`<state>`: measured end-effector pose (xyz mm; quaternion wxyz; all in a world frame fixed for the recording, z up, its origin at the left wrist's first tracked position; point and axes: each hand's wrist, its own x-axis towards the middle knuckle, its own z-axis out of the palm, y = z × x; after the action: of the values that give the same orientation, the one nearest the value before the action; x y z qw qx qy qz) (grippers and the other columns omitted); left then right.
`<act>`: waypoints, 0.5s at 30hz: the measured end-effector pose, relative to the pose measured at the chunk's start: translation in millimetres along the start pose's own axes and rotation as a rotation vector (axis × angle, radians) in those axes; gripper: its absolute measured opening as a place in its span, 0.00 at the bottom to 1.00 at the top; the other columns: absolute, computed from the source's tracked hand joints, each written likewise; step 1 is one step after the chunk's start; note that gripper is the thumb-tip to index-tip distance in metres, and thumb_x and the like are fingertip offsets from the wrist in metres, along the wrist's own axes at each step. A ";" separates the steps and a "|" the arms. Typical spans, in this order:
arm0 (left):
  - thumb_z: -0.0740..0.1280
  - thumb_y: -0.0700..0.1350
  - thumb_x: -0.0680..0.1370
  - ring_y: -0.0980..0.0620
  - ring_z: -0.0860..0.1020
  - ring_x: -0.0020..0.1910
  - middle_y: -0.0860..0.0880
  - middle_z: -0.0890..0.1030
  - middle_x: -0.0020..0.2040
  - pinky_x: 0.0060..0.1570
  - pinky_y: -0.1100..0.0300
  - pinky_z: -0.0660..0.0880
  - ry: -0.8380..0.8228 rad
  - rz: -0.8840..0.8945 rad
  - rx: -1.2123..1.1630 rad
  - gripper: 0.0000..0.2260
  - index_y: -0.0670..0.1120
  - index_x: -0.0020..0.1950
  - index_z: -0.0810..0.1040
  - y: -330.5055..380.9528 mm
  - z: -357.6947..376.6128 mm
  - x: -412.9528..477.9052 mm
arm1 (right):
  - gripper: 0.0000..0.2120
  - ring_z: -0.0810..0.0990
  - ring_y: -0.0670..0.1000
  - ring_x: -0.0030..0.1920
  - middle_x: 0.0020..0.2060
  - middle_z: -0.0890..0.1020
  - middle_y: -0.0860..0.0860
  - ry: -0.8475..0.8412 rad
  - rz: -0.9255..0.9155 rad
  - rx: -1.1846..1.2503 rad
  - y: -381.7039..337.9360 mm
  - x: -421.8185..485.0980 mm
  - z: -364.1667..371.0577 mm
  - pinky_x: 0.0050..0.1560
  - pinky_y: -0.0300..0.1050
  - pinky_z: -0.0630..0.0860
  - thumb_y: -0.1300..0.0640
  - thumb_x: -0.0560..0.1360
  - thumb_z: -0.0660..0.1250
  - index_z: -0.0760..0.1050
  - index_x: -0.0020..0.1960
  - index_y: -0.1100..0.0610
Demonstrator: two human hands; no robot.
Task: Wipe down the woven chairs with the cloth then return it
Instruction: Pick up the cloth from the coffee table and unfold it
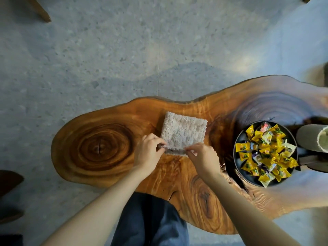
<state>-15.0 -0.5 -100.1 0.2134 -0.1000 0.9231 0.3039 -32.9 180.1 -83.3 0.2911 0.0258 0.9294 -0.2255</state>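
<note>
Your fingers (154, 138) on both hands pinched the folded cloth (182, 132) along its near edge, left hand (147, 153) at one corner, right hand (204, 157) at the other. Cloth lay flat on the wood table (99, 148) just beyond them. Couldn't tell pickup from return; no chairs in view. Right of your fingers, the dark bowl (237, 166) held wrapped candies (266, 153).

Table (99, 150): live-edge wooden slab on grey speckled floor (106, 59).
Cloth (182, 132): folded, beige, flat near the slab's middle.
Bowl (237, 158): dark, round, right of it, heaped with yellow-wrapped sweets (266, 150).
Grey vessel (308, 137): just beside the bowl.
</note>
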 end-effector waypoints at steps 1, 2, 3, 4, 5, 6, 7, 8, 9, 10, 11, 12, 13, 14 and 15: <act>0.70 0.45 0.75 0.54 0.73 0.51 0.55 0.77 0.49 0.43 0.64 0.66 0.000 -0.010 -0.026 0.06 0.53 0.51 0.82 2.6 -6.8 -3.3 | 0.07 0.81 0.49 0.47 0.49 0.84 0.48 0.009 -0.005 0.020 -3.7 -4.5 -4.8 0.44 0.45 0.77 0.55 0.77 0.68 0.84 0.51 0.51; 0.70 0.45 0.75 0.55 0.73 0.50 0.55 0.76 0.49 0.41 0.65 0.67 0.005 -0.020 -0.056 0.06 0.53 0.50 0.82 5.8 -14.5 -7.0 | 0.07 0.81 0.49 0.46 0.48 0.84 0.48 0.024 -0.011 0.039 -8.9 -9.3 -10.8 0.43 0.44 0.77 0.55 0.77 0.68 0.84 0.51 0.52; 0.69 0.46 0.75 0.55 0.73 0.50 0.55 0.76 0.49 0.40 0.65 0.69 0.018 -0.029 -0.094 0.05 0.52 0.51 0.82 9.5 -22.5 -11.0 | 0.07 0.81 0.49 0.46 0.47 0.84 0.48 0.043 -0.018 0.061 -15.4 -14.7 -17.9 0.42 0.44 0.76 0.55 0.77 0.67 0.84 0.50 0.52; 0.69 0.46 0.75 0.55 0.74 0.49 0.55 0.75 0.49 0.41 0.65 0.71 0.041 -0.032 -0.136 0.05 0.51 0.51 0.82 13.8 -31.5 -15.5 | 0.06 0.81 0.49 0.46 0.46 0.84 0.49 0.065 -0.033 0.085 -22.8 -20.1 -26.0 0.41 0.44 0.75 0.56 0.77 0.67 0.84 0.50 0.53; 0.69 0.45 0.76 0.56 0.74 0.49 0.55 0.75 0.49 0.42 0.66 0.72 0.069 -0.036 -0.179 0.06 0.51 0.51 0.82 18.7 -41.5 -20.3 | 0.06 0.80 0.49 0.45 0.45 0.83 0.48 0.086 -0.058 0.108 -30.9 -25.8 -35.1 0.41 0.43 0.75 0.56 0.77 0.68 0.83 0.49 0.54; 0.69 0.45 0.76 0.57 0.75 0.48 0.55 0.75 0.48 0.43 0.68 0.72 0.097 -0.046 -0.222 0.06 0.50 0.51 0.82 23.5 -52.5 -25.5 | 0.05 0.80 0.49 0.44 0.45 0.83 0.48 0.103 -0.087 0.129 -39.6 -31.6 -45.4 0.41 0.43 0.75 0.56 0.77 0.68 0.83 0.49 0.54; 0.69 0.45 0.76 0.57 0.76 0.48 0.55 0.76 0.48 0.44 0.69 0.72 0.120 -0.056 -0.260 0.06 0.50 0.52 0.82 28.0 -64.3 -31.3 | 0.05 0.80 0.48 0.43 0.44 0.82 0.47 0.117 -0.120 0.147 -48.8 -37.6 -56.2 0.41 0.44 0.75 0.57 0.76 0.68 0.82 0.48 0.54; 0.69 0.45 0.76 0.57 0.76 0.48 0.54 0.77 0.49 0.45 0.69 0.72 0.136 -0.065 -0.287 0.06 0.49 0.52 0.82 32.5 -76.5 -37.7 | 0.04 0.80 0.48 0.43 0.43 0.82 0.47 0.128 -0.153 0.158 -58.3 -43.8 -67.5 0.41 0.44 0.76 0.57 0.76 0.68 0.82 0.48 0.55; 0.68 0.44 0.76 0.57 0.77 0.48 0.53 0.79 0.49 0.46 0.69 0.72 0.155 -0.067 -0.304 0.06 0.49 0.52 0.82 37.0 -88.7 -44.5 | 0.04 0.79 0.47 0.42 0.43 0.81 0.46 0.138 -0.187 0.162 -67.7 -49.8 -79.0 0.42 0.44 0.76 0.58 0.76 0.68 0.81 0.48 0.55; 0.68 0.43 0.76 0.57 0.77 0.47 0.52 0.79 0.49 0.46 0.71 0.72 0.177 -0.063 -0.312 0.06 0.48 0.51 0.82 41.8 -101.2 -51.7 | 0.04 0.79 0.47 0.42 0.43 0.81 0.46 0.141 -0.218 0.165 -77.7 -56.0 -90.8 0.42 0.44 0.76 0.59 0.76 0.67 0.81 0.48 0.55; 0.68 0.43 0.77 0.57 0.77 0.47 0.52 0.80 0.49 0.44 0.74 0.70 0.203 -0.057 -0.312 0.05 0.47 0.51 0.81 46.5 -113.9 -59.9 | 0.04 0.78 0.47 0.42 0.43 0.80 0.46 0.140 -0.248 0.169 -88.0 -62.6 -102.2 0.42 0.43 0.75 0.59 0.77 0.66 0.80 0.48 0.55; 0.68 0.43 0.77 0.58 0.77 0.46 0.52 0.80 0.48 0.42 0.76 0.69 0.227 -0.051 -0.309 0.05 0.47 0.51 0.81 51.8 -127.5 -68.5 | 0.04 0.78 0.47 0.43 0.44 0.79 0.46 0.135 -0.280 0.173 -98.9 -69.5 -113.4 0.42 0.42 0.75 0.60 0.78 0.66 0.79 0.48 0.55; 0.67 0.43 0.77 0.57 0.77 0.46 0.52 0.79 0.48 0.42 0.76 0.70 0.244 -0.045 -0.308 0.04 0.46 0.51 0.80 56.5 -139.5 -76.6 | 0.04 0.77 0.47 0.43 0.44 0.78 0.46 0.128 -0.311 0.173 -108.9 -75.5 -122.6 0.42 0.42 0.74 0.60 0.78 0.65 0.78 0.49 0.56; 0.67 0.42 0.77 0.56 0.78 0.47 0.52 0.79 0.48 0.44 0.74 0.71 0.260 -0.039 -0.311 0.04 0.45 0.51 0.80 60.0 -152.9 -85.7 | 0.04 0.77 0.48 0.42 0.44 0.78 0.47 0.121 -0.343 0.171 -120.2 -82.2 -132.1 0.42 0.43 0.74 0.60 0.78 0.64 0.77 0.49 0.56; 0.67 0.41 0.77 0.54 0.78 0.49 0.51 0.79 0.49 0.47 0.69 0.73 0.276 -0.029 -0.312 0.04 0.44 0.51 0.80 62.4 -166.9 -94.2 | 0.04 0.77 0.48 0.43 0.44 0.77 0.48 0.115 -0.372 0.166 -131.8 -88.6 -141.7 0.43 0.44 0.74 0.60 0.79 0.64 0.77 0.49 0.57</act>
<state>-6.6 -46.4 95.9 0.0712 -0.1856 0.8838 0.4236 -58.1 130.7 122.2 0.1879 -0.1097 0.9114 -0.3494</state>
